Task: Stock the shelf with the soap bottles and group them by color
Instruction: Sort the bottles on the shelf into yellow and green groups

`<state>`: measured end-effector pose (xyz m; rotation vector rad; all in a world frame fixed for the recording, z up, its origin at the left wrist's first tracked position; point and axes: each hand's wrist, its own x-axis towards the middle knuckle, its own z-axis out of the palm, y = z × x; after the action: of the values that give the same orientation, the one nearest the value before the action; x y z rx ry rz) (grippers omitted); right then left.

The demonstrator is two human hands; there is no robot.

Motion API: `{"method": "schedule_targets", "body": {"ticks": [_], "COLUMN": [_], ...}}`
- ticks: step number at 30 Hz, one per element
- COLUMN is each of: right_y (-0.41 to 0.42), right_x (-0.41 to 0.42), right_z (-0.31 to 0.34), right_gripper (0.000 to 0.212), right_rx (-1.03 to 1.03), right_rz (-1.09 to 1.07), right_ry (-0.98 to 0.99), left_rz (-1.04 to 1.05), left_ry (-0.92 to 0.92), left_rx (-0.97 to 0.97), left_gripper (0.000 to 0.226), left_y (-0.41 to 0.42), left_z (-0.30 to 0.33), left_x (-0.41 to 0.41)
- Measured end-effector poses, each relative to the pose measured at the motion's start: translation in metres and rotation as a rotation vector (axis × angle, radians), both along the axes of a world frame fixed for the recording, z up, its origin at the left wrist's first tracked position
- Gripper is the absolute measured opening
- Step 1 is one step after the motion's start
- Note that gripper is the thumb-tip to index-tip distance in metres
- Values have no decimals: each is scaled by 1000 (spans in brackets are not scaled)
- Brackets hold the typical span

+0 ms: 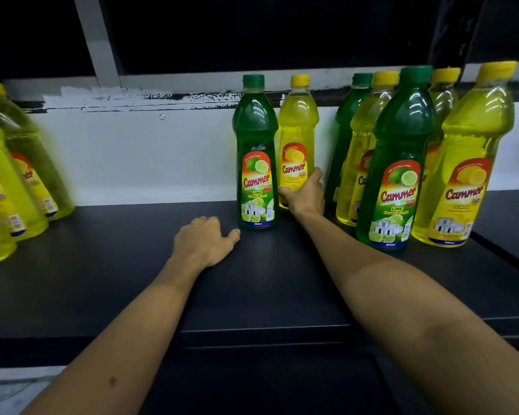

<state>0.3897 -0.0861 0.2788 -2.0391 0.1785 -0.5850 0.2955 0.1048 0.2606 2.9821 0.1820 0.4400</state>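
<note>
Yellow lemon bottle (pixel 297 136) upright | right hand (pixel 307 196) grip wraps it | left hand (pixel 204 244) spread on shelf (pixel 102 265)

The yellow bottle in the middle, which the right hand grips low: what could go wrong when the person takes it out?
1. The right hand grips the yellow bottle near its base, so the tall bottle may tip.
2. The green bottle stands right beside it; dragging the yellow one sideways could knock it over.
3. The mixed cluster stands close to the right forearm, which may brush it.
</note>
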Motion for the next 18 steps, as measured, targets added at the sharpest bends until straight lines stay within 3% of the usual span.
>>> {"method": "schedule_targets", "body": {"ticks": [14,18], "right_y": [-23,-33], "right_x": [-60,-90], "right_z": [-8,-12], "right_gripper": [93,87], "right_rx": [68,36], "right_rz": [86,220], "right_ry": [-28,-60], "left_rz": [2,-7], "left_ry": [11,1], "left_rx": [-99,-137], "left_gripper": [64,58], "left_y": [1,1], "left_z": [5,9], "left_x": [-14,-21]}}
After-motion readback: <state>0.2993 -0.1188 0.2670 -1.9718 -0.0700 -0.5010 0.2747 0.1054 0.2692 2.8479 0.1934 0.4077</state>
